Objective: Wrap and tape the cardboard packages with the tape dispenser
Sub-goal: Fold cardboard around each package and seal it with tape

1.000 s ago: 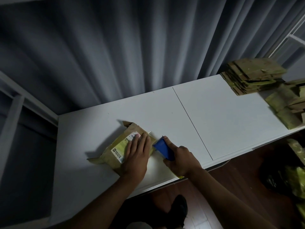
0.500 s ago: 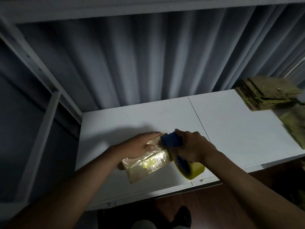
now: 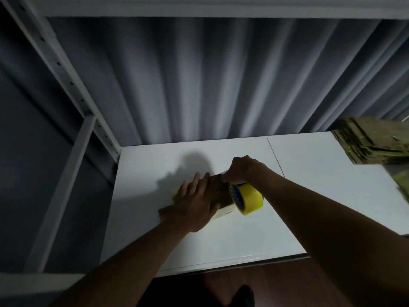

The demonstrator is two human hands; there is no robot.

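My left hand (image 3: 194,204) lies flat on the cardboard package (image 3: 221,191), fingers straight and spread, pressing it onto the white table (image 3: 221,238). The hand covers most of the package, so I see only a pale corner poking out beyond the fingertips, a brown edge by the wrist and a strip along the near side.

My right hand (image 3: 241,171) is curled round the handle of the tape dispenser (image 3: 246,197), just to the right of the left hand's fingers. The handle itself is hidden inside the fist (only a sliver of something pale shows at the knuckles). The yellow roll hangs below the fist, touching the package's right end; whether tape is actually on the cardboard I cannot tell, as that spot is dark and blurred.

Well to the right of both hands sits a stack of flattened cardboard (image 3: 374,140), cut off by the frame edge, with a smeared greenish shape under it that I cannot make out.
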